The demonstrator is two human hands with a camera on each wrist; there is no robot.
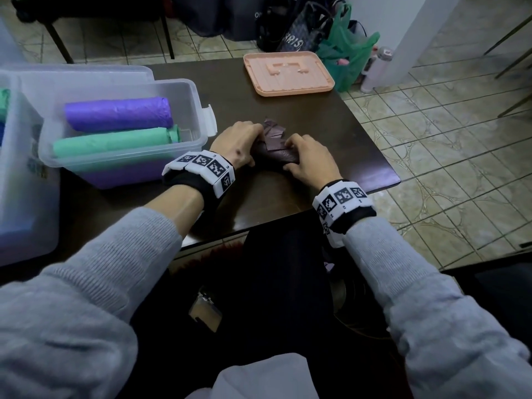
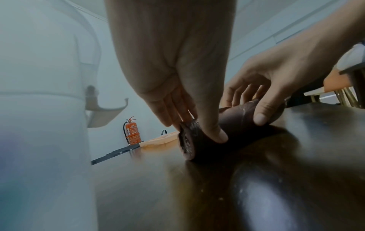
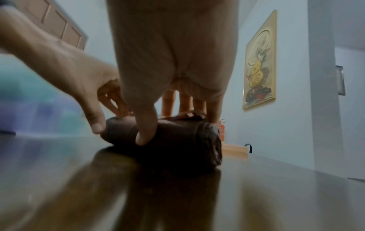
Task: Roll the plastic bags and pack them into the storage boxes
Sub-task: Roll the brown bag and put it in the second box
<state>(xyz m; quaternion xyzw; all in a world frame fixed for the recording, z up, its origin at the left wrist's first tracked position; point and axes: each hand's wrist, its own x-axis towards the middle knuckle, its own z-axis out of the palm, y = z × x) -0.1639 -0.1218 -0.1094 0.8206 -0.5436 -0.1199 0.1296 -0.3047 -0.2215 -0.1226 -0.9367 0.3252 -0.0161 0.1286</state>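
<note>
both hands, left hand (image 1: 240, 144) and right hand (image 1: 309, 161), grip a dark rolled bag (image 1: 275, 152) on the bench (image 1: 331, 133), near its right edge, beside a clear box (image 1: 184, 90).

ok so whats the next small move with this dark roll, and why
Probably roll it forward a bit more. Both the left hand and right hand grip the dark roll on the table, and a loose flap still sticks out beyond it, so the roll looks unfinished before going into the box.
</note>
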